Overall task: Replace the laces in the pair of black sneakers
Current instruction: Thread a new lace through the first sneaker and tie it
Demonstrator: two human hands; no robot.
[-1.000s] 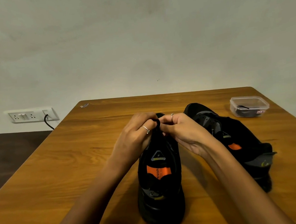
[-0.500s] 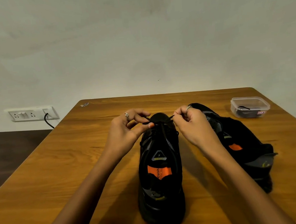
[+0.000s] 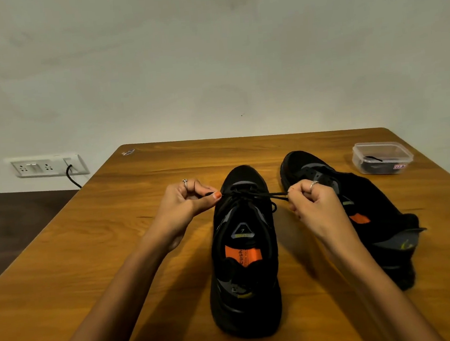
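A black sneaker (image 3: 243, 253) with an orange insole label stands in the middle of the wooden table (image 3: 89, 252), toe pointing away from me. Its black lace (image 3: 273, 195) runs out to both sides near the top eyelets. My left hand (image 3: 186, 204) pinches the lace's left end beside the shoe. On the other side, my right hand (image 3: 310, 200) pinches the right part of the lace, pulled taut. The second black sneaker (image 3: 365, 211) lies to the right, partly behind my right hand and forearm.
A small clear plastic box (image 3: 382, 157) holding dark laces stands at the back right of the table. A white wall socket (image 3: 45, 167) with a black cable is on the wall to the left. The table's left edge drops to a dark floor.
My hands were together over the shoe's tongue a second ago. They have since moved apart to the left and right, drawing the lace out tight on both sides.
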